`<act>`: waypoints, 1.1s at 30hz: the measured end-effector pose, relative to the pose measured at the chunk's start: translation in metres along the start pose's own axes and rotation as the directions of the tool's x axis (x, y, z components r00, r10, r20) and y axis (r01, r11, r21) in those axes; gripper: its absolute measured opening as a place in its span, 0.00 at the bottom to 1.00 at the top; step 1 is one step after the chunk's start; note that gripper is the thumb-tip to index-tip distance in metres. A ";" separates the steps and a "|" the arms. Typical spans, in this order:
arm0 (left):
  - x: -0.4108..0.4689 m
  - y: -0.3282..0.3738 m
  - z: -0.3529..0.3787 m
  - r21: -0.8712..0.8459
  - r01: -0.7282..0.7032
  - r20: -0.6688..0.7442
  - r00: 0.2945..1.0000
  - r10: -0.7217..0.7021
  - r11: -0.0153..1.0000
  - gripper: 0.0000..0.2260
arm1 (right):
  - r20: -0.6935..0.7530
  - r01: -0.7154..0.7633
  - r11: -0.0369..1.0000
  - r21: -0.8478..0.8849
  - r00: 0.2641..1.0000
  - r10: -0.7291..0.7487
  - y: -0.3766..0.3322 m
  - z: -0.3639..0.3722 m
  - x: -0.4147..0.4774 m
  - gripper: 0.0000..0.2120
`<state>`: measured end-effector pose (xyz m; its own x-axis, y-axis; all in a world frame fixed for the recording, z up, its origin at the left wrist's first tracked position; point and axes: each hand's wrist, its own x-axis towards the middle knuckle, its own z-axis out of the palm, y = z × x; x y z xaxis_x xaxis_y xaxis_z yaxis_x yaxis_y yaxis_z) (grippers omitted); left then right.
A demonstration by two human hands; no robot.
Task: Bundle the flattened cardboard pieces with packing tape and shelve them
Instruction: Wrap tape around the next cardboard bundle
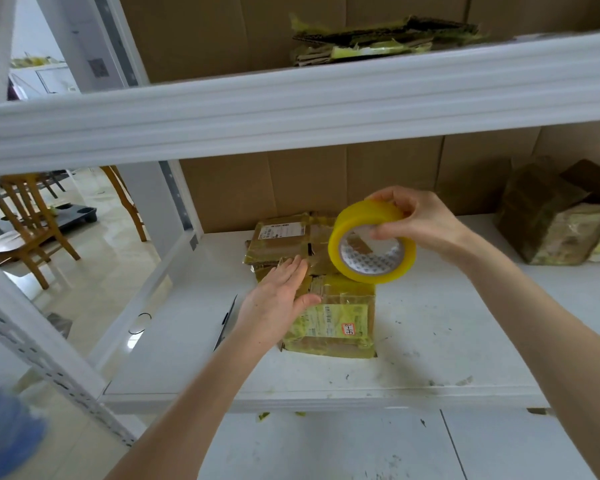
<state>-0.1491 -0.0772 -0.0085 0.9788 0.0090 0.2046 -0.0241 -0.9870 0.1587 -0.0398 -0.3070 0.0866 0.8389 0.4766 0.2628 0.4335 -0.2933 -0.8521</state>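
A stack of flattened cardboard pieces [340,317], brown with yellowish tape and shipping labels, lies on the white middle shelf [430,323]. My left hand [281,296] rests flat on its left side, fingers straight. Just above the stack's far right part, my right hand [416,220] grips a yellow roll of packing tape [371,242], with the thumb inside its core. Whether a strip runs from the roll to the cardboard I cannot tell.
A taped bundle of cardboard [385,39] lies on the upper shelf. A dark utility knife [226,323] sits on the shelf left of my left wrist. Battered boxes [555,216] stand at the right. Wooden chairs [32,230] stand on the tiled floor beyond the rack's left post.
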 end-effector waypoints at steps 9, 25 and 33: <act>-0.001 -0.001 0.000 0.031 -0.022 -0.003 1.000 0.022 0.999 0.36 | 0.149 -0.099 0.981 -0.167 0.981 0.125 0.022 -0.044 -0.017 0.19; 0.007 0.086 0.016 0.316 0.117 -0.001 0.992 -0.122 0.942 0.49 | 0.198 -0.175 0.984 0.014 0.965 0.169 0.090 -0.019 -0.050 0.23; 0.025 0.080 0.024 0.277 0.055 -0.020 0.998 -0.051 0.959 0.36 | 0.185 -0.311 0.907 0.283 0.946 0.267 0.106 -0.019 -0.060 0.25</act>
<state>-0.1220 -0.1596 -0.0142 0.9744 0.0630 0.2159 0.0871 -0.9907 -0.1041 -0.0375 -0.3829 -0.0110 0.8485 0.5255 -0.0625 0.0391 -0.1801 -0.9829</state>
